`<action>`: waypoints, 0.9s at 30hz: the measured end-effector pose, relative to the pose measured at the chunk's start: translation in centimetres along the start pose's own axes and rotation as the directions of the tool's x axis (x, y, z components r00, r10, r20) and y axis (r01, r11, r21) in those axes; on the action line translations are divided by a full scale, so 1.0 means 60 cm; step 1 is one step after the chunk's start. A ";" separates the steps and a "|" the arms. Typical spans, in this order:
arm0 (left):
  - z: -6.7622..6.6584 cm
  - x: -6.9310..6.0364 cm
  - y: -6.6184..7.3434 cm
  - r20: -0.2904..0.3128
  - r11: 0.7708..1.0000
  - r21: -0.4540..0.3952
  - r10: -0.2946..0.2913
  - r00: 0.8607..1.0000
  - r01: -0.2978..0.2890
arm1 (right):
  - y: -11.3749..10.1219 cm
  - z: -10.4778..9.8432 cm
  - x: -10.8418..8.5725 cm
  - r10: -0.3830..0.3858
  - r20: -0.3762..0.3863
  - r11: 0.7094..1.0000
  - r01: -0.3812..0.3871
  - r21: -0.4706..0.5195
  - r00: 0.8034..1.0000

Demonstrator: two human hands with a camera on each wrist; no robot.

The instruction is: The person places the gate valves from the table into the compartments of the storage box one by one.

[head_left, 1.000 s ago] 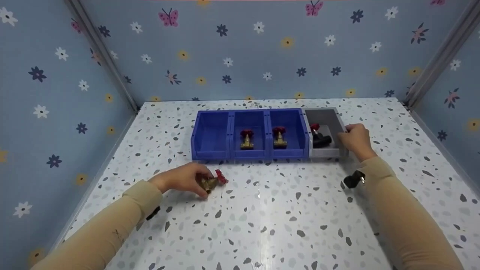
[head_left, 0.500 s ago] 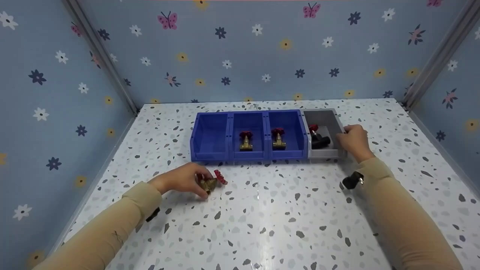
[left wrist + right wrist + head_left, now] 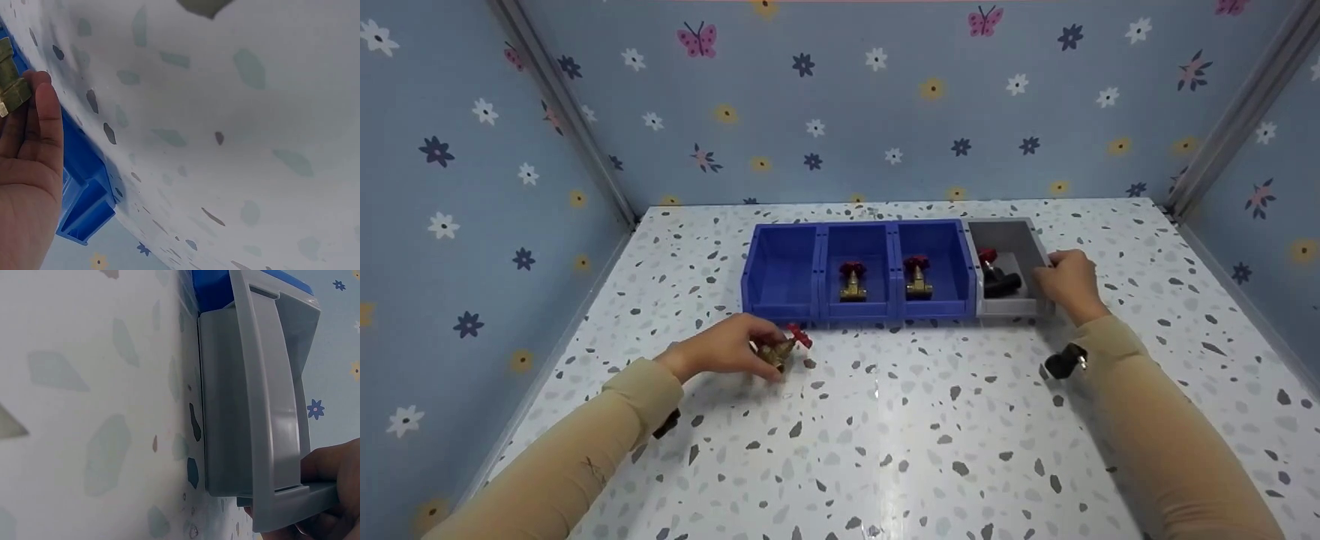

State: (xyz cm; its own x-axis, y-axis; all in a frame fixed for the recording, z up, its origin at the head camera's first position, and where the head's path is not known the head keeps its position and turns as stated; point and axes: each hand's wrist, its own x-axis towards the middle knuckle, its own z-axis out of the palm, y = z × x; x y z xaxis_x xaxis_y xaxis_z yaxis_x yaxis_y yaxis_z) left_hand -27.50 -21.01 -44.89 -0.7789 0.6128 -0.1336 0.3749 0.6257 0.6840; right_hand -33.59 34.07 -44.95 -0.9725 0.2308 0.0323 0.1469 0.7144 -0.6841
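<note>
A brass valve (image 3: 777, 354) with a red handwheel is held between the thumb and fingers of my left hand (image 3: 729, 345), in front of the leftmost blue bin (image 3: 784, 309). The left wrist view shows the valve's brass body (image 3: 12, 84) at the fingers. My right hand (image 3: 1071, 283) grips the right side wall of the grey bin (image 3: 1014, 305); the right wrist view shows the thumb (image 3: 323, 462) over that wall. Inside the grey bin lies a black-bodied piece (image 3: 1001, 283) with a red part.
The second blue bin (image 3: 857, 310) and third blue bin (image 3: 934, 308) each hold a brass valve with a red handwheel. All the bins stand side by side on the speckled table (image 3: 885, 420). A patterned wall (image 3: 855, 97) rises behind them.
My left hand has shifted slightly away from me with the valve, toward the leftmost blue bin, and the valve looks raised. My right hand stays at the grey bin.
</note>
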 end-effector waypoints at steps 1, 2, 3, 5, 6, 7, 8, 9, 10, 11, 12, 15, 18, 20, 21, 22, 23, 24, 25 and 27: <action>-0.001 0.000 0.001 -0.003 1.000 0.000 -0.004 1.000 0.004 | -0.001 0.000 -0.001 0.001 0.000 1.000 -0.001 0.002 1.000; -0.001 0.000 0.002 -0.006 1.000 0.000 -0.011 1.000 0.011 | -0.001 0.000 -0.001 0.001 -0.001 1.000 -0.001 0.003 1.000; -0.002 0.001 0.003 -0.008 1.000 -0.001 -0.016 1.000 0.016 | -0.001 0.000 -0.001 0.003 0.000 1.000 -0.003 0.005 1.000; -0.004 0.001 0.004 -0.019 1.000 -0.003 -0.030 0.999 0.030 | -0.002 0.000 -0.001 0.010 0.002 1.000 -0.010 0.010 1.000; -0.005 0.001 0.005 -0.024 0.999 0.000 -0.032 0.999 0.032 | -0.002 -0.001 -0.001 0.012 0.005 1.000 -0.012 0.012 1.000; -0.005 0.001 0.006 -0.030 0.999 0.000 -0.033 0.999 0.033 | -0.002 -0.001 -0.002 0.016 0.007 1.000 -0.016 0.013 1.000; -0.006 0.001 0.007 -0.038 0.999 -0.001 -0.034 0.999 0.034 | -0.002 -0.001 -0.002 0.021 0.009 1.000 -0.021 0.014 1.000; -0.007 0.001 0.008 -0.047 0.999 -0.004 -0.033 0.998 0.033 | -0.003 -0.002 -0.002 0.026 0.013 1.000 -0.027 0.016 1.000; -0.008 0.001 0.009 -0.056 0.999 -0.006 -0.034 0.998 0.033 | -0.004 -0.002 -0.003 0.031 0.015 0.999 -0.031 0.017 0.999; -0.009 0.001 0.010 -0.065 0.999 -0.010 -0.034 0.997 0.033 | -0.004 -0.002 -0.004 0.034 0.018 0.999 -0.034 0.018 0.999; -0.010 0.001 0.011 -0.073 0.999 -0.015 -0.036 0.997 0.035 | -0.004 -0.002 -0.004 0.033 0.016 0.999 -0.034 0.016 0.999; -0.013 0.002 0.016 -0.096 0.998 -0.031 -0.052 0.994 0.049 | -0.004 -0.002 -0.006 0.026 0.011 1.000 -0.026 0.010 1.000; -0.015 0.003 0.019 -0.115 0.997 -0.036 -0.067 0.991 0.063 | -0.004 -0.001 -0.007 0.020 0.002 1.000 -0.020 0.006 1.000; -0.017 0.004 0.021 -0.130 0.997 -0.036 -0.074 0.989 0.069 | -0.004 -0.001 -0.007 0.024 0.004 1.000 -0.024 0.009 1.000; -0.018 0.004 0.022 -0.137 0.997 -0.037 -0.076 0.988 0.071 | -0.004 -0.001 -0.007 0.026 0.005 1.000 -0.026 0.011 1.000; -0.020 0.004 0.023 -0.146 0.997 -0.036 -0.077 0.986 0.073 | -0.004 -0.001 -0.007 0.027 0.006 1.000 -0.027 0.012 1.000; -0.022 0.004 0.024 -0.155 0.997 -0.038 -0.079 0.985 0.074 | -0.004 0.000 -0.007 0.029 0.007 0.999 -0.029 0.014 1.000; -0.023 0.004 0.026 -0.166 0.996 -0.043 -0.081 0.983 0.075 | -0.004 0.000 -0.006 0.028 0.008 1.000 -0.028 0.013 1.000; -0.025 0.005 0.026 -0.176 0.996 -0.044 -0.084 0.981 0.077 | -0.003 0.000 -0.006 0.027 0.008 1.000 -0.027 0.013 1.000; -0.029 0.005 0.026 -0.196 0.995 -0.051 -0.092 0.976 0.083 | -0.003 0.000 -0.006 0.029 0.010 1.000 -0.029 0.012 1.000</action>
State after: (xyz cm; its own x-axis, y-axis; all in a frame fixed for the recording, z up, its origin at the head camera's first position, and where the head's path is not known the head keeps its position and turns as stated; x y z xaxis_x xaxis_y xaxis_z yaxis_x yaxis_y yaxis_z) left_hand -28.01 -20.67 -42.61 -0.8932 0.4466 -0.0528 0.2827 0.6489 0.7064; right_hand -33.28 33.86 -44.86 -0.9695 0.2449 0.0057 0.1726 0.6992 -0.6938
